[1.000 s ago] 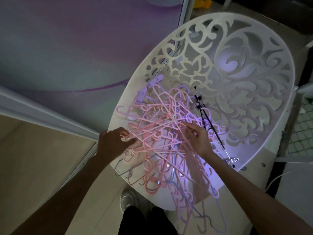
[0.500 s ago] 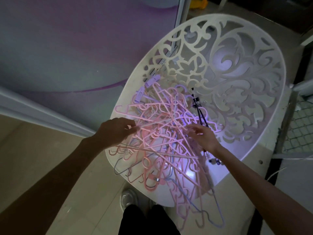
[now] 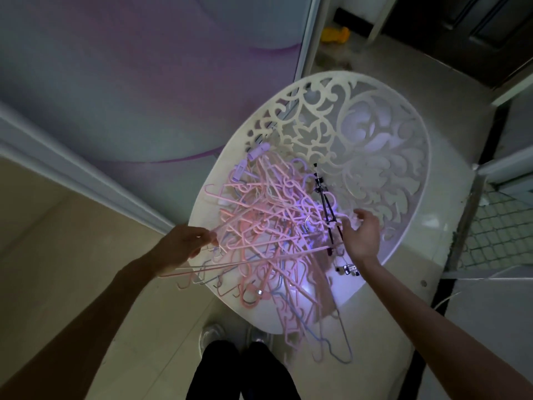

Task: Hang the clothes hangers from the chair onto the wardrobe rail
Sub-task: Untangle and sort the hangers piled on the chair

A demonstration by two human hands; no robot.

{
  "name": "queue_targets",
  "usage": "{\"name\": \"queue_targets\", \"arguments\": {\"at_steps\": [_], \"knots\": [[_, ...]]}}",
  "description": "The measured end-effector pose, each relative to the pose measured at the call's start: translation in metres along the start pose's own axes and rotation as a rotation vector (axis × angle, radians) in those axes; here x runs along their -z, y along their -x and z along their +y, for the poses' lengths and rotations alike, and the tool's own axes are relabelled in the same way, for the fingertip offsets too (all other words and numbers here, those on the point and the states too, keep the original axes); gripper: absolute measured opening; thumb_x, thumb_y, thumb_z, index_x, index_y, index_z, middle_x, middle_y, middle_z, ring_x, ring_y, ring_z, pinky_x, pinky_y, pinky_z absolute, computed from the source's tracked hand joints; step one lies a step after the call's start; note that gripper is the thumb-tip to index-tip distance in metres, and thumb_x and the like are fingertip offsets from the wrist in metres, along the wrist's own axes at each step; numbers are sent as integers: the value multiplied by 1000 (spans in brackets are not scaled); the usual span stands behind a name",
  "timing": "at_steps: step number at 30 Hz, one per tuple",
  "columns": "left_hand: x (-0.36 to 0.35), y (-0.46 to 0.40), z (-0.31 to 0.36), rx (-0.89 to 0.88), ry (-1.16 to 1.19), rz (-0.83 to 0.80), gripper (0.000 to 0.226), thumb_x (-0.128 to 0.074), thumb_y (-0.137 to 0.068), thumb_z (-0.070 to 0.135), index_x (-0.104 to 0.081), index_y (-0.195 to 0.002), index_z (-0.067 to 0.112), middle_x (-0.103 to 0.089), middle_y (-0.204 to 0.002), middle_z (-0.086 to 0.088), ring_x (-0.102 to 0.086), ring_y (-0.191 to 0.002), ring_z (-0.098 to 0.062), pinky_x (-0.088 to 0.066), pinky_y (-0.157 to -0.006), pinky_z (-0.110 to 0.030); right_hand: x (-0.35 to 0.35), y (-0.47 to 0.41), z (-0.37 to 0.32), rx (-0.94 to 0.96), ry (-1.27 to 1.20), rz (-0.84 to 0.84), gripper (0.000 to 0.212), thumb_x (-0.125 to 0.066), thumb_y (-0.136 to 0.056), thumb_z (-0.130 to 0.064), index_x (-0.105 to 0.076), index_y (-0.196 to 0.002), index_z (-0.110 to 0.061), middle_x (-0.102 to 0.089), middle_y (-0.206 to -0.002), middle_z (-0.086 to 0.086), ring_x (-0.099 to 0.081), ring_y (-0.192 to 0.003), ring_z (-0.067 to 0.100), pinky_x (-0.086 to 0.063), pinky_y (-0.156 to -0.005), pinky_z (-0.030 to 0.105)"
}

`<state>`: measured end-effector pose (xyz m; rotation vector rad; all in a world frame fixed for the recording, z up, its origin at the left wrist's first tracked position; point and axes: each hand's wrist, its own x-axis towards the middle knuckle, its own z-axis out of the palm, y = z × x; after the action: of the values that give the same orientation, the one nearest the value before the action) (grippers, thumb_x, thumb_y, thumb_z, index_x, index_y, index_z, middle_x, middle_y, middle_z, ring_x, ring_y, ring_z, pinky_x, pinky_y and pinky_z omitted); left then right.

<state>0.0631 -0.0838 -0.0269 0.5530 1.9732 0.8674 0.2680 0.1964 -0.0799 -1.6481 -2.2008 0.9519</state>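
The task looks barely begun; the left hand (image 3: 184, 245) is pinched on the thin bars of pink hangers (image 3: 230, 256) at the left edge of the white fretwork chair (image 3: 375, 145); the tangled heap of pink and lilac hangers (image 3: 268, 215) fills the seat (some hooks dangling over its front rim); a black clip hanger (image 3: 327, 209) lies at the heap's right; the right hand (image 3: 362, 236) has its fingers spread and curled among hooks, gripping nothing that I can tell. No wardrobe rail shows; dim light blurs which hangers interlock.

Glossy plastic chair (image 3: 409, 157), plastic hangers (image 3: 259, 223)
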Motion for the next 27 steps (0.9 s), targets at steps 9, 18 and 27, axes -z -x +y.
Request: {"name": "queue_targets", "arguments": {"at_steps": [9, 18, 27], "knots": [[-19, 129, 48, 37, 266, 9, 20, -44, -98, 9, -53, -80, 13, -40, -49, 6, -32, -30, 0, -23, -35, -10, 34, 133, -144, -118, -292, -889, 36, -36, -100, -38, -60, -103, -11, -63, -76, -1, -57, -43, 2, -40, -47, 17], [-10, 276, 22, -7, -44, 64, 14, -35, -100, 23, -43, -97, 12, -54, -99, -29, -45, -76, -27, -34, -71, -29, 55, 272, -211, -11, -416, -1000, 18, -54, -93, -21, -60, -77, -16, -70, -70, -5, -56, -49, 3, -36, -48, 15], [84, 405, -3, 153, 371, 154, 28, -34, -100, 34, -53, -106, 14, -58, -89, 7, -57, -71, -6, -41, -61, -22, 64, 416, -279, 320, -216, -1307, 11, -57, -92, -19, -65, -94, -12, -69, -79, 0, -63, -68, 10, -45, -62, 19]]}}
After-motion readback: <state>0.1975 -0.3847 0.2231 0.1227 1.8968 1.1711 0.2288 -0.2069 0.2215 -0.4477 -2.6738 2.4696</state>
